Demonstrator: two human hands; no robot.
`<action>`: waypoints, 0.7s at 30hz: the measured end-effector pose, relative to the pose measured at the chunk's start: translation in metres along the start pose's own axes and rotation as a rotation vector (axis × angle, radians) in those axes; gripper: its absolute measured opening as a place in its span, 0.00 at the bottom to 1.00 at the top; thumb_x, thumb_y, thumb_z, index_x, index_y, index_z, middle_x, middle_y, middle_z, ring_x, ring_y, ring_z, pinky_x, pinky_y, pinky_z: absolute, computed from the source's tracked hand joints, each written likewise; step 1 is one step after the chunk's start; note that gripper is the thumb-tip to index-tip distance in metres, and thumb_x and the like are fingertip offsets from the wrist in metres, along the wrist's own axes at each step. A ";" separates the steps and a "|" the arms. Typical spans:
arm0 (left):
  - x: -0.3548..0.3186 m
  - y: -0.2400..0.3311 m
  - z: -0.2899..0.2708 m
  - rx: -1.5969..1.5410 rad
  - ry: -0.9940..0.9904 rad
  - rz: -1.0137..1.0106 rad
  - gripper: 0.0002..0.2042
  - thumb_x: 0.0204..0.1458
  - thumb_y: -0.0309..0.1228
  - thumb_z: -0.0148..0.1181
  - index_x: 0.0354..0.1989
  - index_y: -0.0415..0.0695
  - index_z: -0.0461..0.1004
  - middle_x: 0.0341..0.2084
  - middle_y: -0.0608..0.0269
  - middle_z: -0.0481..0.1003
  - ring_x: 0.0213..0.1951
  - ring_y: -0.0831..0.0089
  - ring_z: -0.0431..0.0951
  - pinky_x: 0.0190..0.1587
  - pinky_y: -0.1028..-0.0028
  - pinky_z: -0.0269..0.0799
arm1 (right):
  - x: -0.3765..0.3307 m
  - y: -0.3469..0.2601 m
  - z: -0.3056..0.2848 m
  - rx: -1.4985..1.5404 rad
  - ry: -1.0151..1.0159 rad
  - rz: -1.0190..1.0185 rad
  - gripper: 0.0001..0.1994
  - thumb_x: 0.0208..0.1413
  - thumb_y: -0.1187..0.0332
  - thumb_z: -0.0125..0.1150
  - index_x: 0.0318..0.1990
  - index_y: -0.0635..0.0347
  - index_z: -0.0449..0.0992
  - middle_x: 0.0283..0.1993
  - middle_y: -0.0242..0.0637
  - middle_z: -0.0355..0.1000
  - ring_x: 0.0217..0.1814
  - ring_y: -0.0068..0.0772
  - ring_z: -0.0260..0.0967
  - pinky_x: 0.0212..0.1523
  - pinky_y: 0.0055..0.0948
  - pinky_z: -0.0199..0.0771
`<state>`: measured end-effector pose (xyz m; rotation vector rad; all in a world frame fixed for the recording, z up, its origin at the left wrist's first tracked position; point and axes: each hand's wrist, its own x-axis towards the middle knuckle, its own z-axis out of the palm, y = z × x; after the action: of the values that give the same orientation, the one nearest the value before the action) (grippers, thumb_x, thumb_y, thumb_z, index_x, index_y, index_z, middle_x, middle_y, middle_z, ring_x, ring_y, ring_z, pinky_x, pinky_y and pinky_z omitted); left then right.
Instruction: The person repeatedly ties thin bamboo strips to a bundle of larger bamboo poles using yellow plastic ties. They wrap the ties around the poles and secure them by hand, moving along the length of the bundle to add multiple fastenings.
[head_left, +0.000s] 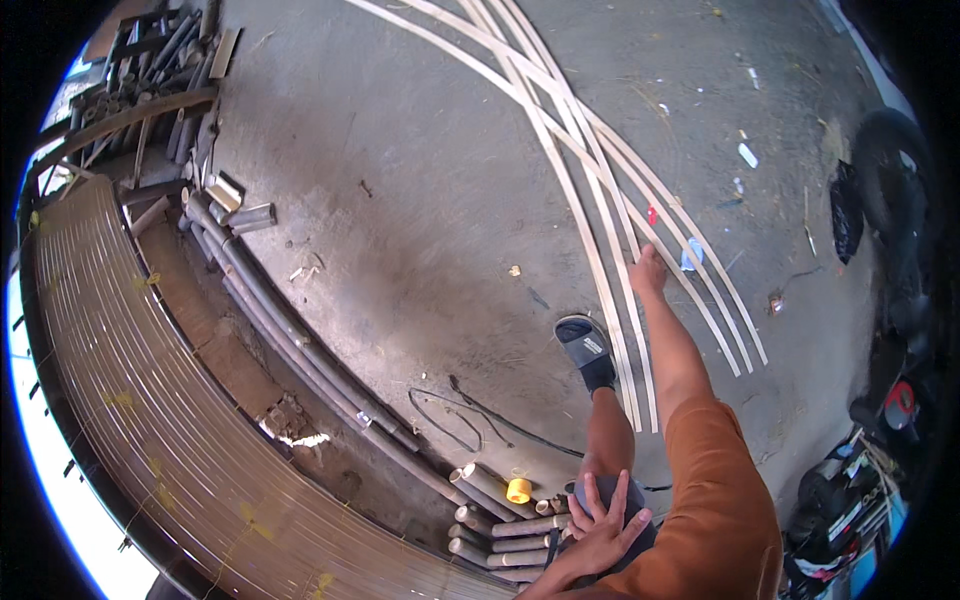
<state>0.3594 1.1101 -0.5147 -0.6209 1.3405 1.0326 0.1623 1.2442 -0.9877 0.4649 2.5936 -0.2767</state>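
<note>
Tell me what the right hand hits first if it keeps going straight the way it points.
The right hand already reaches onto the long pale bamboo strips on the concrete floor. Going straight on, it would probably just slide farther along those strips; depth is hard to judge here.

A grey concrete floor (pixel 420 180), stained and littered with scraps, fills the scene. On the left, a long panel of tied bamboo slats (pixel 130 400) curves along the edge, daylight glaring beyond it. Bamboo poles (pixel 290 340) lie beside it, with cut bamboo pieces (pixel 140 70) heaped far left. Dark machinery (pixel 900 250) stands at the right.
</note>
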 end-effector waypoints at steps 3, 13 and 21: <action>0.001 0.014 0.003 0.005 0.105 0.069 0.40 0.56 0.64 0.46 0.73 0.64 0.38 0.71 0.44 0.21 0.65 0.20 0.21 0.62 0.28 0.29 | -0.008 0.020 -0.003 0.096 -0.001 -0.114 0.14 0.55 0.64 0.57 0.45 0.60 0.67 0.46 0.59 0.71 0.50 0.61 0.70 0.50 0.54 0.69; 0.002 -0.056 0.036 -0.393 0.443 0.359 0.31 0.63 0.53 0.44 0.66 0.43 0.60 0.63 0.43 0.62 0.68 0.57 0.57 0.68 0.62 0.50 | -0.210 -0.186 -0.387 0.826 0.152 -0.675 0.13 0.64 0.63 0.50 0.30 0.62 0.68 0.17 0.45 0.65 0.19 0.50 0.69 0.20 0.39 0.63; -0.139 -0.090 -0.035 -0.437 0.883 0.439 0.26 0.62 0.50 0.46 0.57 0.41 0.71 0.52 0.45 0.74 0.58 0.52 0.72 0.60 0.64 0.65 | -0.311 -0.373 -0.569 1.058 0.046 -0.819 0.19 0.70 0.60 0.39 0.41 0.63 0.76 0.16 0.30 0.65 0.18 0.24 0.65 0.20 0.28 0.64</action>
<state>0.4330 1.0060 -0.4032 -1.2374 2.0961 1.5130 0.0357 0.9717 -0.3030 -0.3208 2.3309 -1.9312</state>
